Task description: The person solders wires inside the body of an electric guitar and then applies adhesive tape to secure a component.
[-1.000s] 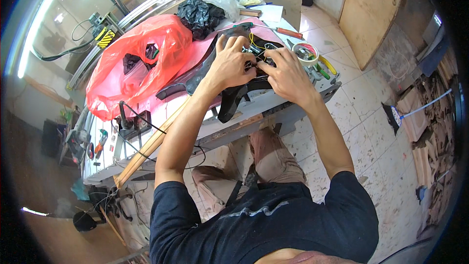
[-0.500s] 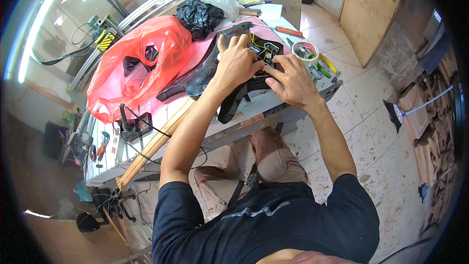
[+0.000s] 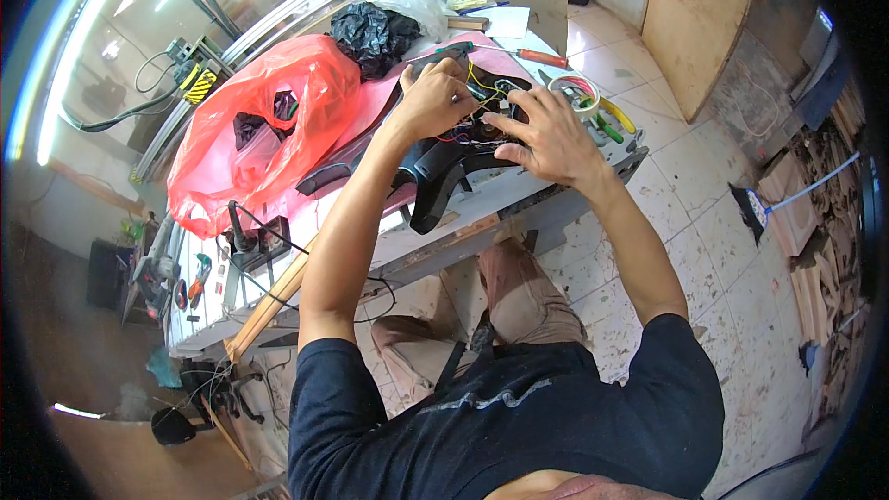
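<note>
On the white table (image 3: 394, 233), over a pink sheet (image 3: 500, 62), lies the black casing (image 3: 440, 165), its long axis slanting from the lower left to the upper right as far as the hands leave it visible; one prong points left, and another points toward the near edge and the person. Thin wires (image 3: 471, 70), yellow among them, show between the hands. The left hand (image 3: 433, 104) arches over the casing, its fingers bent and slightly parted; whether its fingertips pinch a wire cannot be told. The right hand (image 3: 556, 139) reaches in from the other side, fingers fanned, the thumb well apart from the forefinger, whose tip is at the wires; contact there is too small to make out. Just beyond the right hand are a tape roll (image 3: 591, 111) and a yellow handle (image 3: 619, 115), with a red-handled screwdriver (image 3: 542, 58) farther up. To the left spreads a red bag (image 3: 315, 65), a black bag (image 3: 375, 37) beside it. A pale wavy marking crosses the dark shirt (image 3: 519, 435).
</note>
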### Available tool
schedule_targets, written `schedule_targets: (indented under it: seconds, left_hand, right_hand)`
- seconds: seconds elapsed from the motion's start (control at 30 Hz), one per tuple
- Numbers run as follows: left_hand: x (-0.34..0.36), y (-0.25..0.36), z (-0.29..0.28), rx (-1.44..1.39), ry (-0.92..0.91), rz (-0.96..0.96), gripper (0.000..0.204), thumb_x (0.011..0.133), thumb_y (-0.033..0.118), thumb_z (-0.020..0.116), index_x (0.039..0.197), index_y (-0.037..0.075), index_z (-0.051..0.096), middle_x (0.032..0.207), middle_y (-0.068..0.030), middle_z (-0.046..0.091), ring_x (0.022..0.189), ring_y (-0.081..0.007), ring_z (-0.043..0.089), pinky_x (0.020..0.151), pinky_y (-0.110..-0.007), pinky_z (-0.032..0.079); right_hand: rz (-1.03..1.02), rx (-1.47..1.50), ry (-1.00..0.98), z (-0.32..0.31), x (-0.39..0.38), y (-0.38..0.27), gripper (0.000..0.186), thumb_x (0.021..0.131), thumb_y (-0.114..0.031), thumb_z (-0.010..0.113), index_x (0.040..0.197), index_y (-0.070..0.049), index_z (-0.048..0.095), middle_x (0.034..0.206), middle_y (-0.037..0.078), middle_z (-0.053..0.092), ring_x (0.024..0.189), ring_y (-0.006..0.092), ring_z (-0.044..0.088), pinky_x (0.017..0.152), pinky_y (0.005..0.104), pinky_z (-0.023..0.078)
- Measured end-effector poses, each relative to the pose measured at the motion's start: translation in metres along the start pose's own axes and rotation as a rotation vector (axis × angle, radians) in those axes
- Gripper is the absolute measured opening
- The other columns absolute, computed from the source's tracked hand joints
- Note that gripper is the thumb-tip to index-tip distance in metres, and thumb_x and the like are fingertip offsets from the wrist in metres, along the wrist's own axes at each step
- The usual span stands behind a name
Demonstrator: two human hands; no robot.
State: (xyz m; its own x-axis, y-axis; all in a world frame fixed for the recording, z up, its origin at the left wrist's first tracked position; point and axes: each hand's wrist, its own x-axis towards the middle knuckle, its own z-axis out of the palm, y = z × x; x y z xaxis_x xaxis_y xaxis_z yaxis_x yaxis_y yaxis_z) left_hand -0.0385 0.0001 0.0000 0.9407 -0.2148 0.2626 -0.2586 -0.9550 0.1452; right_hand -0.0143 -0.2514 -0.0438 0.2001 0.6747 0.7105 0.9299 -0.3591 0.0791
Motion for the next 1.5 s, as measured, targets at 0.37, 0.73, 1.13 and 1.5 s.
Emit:
schedule_targets:
  seconds: [0.37,0.73,1.13,1.5]
  left_hand:
    - [0.009,-0.009,0.006,-0.081,-0.003,0.016,0.023,0.084,0.038,0.076,0.091,0.018,0.084,0.122,-0.0037,0.064,0.127,-0.0249,0.056,0.105,-0.079,0.025]
    - [0.017,-0.012,0.020,-0.310,-0.021,-0.174,0.026,0.078,0.040,0.077,0.090,0.018,0.086,0.112,-0.0034,0.070,0.120,-0.0240,0.061,0.098,-0.069,0.034]
    - [0.020,-0.013,0.016,-0.283,-0.035,-0.107,0.032,0.083,0.037,0.076,0.094,0.008,0.084,0.104,-0.0177,0.069,0.105,-0.0309,0.063,0.093,-0.039,0.049]
    - [0.022,-0.021,0.024,-0.339,0.013,-0.165,0.032,0.073,0.035,0.075,0.088,0.008,0.083,0.094,-0.0102,0.077,0.094,-0.0302,0.072,0.086,-0.061,0.045]
  right_hand:
    - [0.552,0.558,0.062,0.046,0.010,-0.002,0.013,0.082,-0.018,0.078,0.093,-0.014,0.083,0.120,0.007,0.063,0.121,0.0294,0.053,0.107,0.0435,0.042]
    - [0.734,0.346,0.211,0.061,0.019,-0.030,0.013,0.078,-0.024,0.084,0.086,-0.014,0.084,0.124,0.008,0.063,0.123,0.0315,0.049,0.109,0.0468,0.039]
    - [0.904,0.318,0.135,0.062,0.024,-0.032,0.014,0.079,-0.030,0.086,0.088,-0.020,0.085,0.125,0.003,0.064,0.123,0.0314,0.050,0.107,0.0499,0.038]
    - [0.872,0.187,0.071,0.056,0.038,-0.038,0.016,0.077,-0.030,0.087,0.088,-0.018,0.084,0.123,0.003,0.063,0.123,0.0311,0.049,0.108,0.0505,0.036]
